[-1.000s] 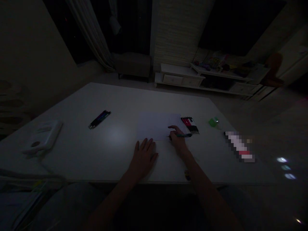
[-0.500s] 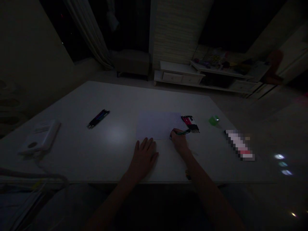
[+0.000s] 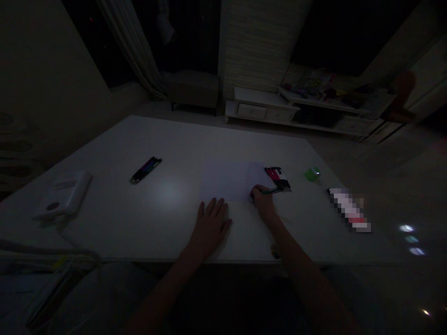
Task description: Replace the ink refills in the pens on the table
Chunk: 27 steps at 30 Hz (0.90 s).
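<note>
Pinching one dark-green pen (image 3: pixel 273 190) right of centre in the curled right hand (image 3: pixel 264 204), over one mid-frame paper sheet (image 3: pixel 223 180); laying the left hand (image 3: pixel 210 227) flat, spread and empty, at the sheet's lower edge. Counting also one dark pen bundle (image 3: pixel 145 170) left of centre and one red-and-black pen bundle (image 3: pixel 278 178) right of centre.

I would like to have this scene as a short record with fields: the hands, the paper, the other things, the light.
left hand: palm down, fingers spread, fingertips at the near edge of the paper
right hand: holds a dark pen
paper: on the white table, faint marks on its right part
right of paper: row of pens, then a green object
far left: white box
light: dim
</note>
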Motion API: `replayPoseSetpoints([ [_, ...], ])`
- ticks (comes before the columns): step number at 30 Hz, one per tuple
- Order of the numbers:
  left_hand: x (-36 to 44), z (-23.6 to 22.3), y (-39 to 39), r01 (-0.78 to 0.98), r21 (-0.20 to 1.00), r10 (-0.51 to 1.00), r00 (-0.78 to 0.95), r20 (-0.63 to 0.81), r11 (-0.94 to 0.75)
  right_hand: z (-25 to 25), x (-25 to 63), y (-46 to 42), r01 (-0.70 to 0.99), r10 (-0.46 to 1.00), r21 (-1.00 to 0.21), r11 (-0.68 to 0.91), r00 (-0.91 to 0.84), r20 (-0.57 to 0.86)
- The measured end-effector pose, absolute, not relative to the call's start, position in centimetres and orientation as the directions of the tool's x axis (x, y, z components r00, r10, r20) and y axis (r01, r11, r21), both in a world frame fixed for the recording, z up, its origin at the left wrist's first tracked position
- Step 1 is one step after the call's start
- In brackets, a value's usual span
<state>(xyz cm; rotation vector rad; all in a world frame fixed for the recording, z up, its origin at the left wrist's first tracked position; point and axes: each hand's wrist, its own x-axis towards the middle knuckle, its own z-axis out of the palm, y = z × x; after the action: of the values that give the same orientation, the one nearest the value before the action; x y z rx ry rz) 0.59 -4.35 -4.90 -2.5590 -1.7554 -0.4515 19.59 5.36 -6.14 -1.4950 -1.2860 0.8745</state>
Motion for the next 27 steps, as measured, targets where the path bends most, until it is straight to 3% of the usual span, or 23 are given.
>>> replayPoseSetpoints([
  [6, 0.5, -5.1, -4.2, 0.911, 0.17, 0.91, 0.329, 0.252, -0.376, -5.8, 19.6, 5.4, 0.254, 0.976, -0.965, 0.064, 0.184, 0.113],
  [12, 0.3, -5.3, -4.0, 0.905, 0.159, 0.899, 0.346, 0.267, -0.396, -5.0, 21.4, 5.8, 0.215, 0.93, -0.972, 0.094, 0.329, 0.162],
  [18, 0.3, -5.1, -4.0, 0.91, 0.156, 0.905, 0.337, 0.26, -0.384, -3.3, 27.8, 7.4, 0.277, 0.958, -0.953, 0.121, 0.22, 0.186],
  [22, 0.3, -5.1, -3.9, 0.911, 0.144, 0.904, 0.344, 0.253, -0.387, -3.2, 32.4, 8.1, 0.458, 0.906, -0.879, 0.135, 0.302, 0.296],
  [27, 0.1, -5.4, -3.7, 0.914, 0.124, 0.903, 0.347, 0.253, -0.386, -4.8, 35.8, 8.8, 0.704, 0.88, -0.71, 0.017, 0.327, 0.345],
])
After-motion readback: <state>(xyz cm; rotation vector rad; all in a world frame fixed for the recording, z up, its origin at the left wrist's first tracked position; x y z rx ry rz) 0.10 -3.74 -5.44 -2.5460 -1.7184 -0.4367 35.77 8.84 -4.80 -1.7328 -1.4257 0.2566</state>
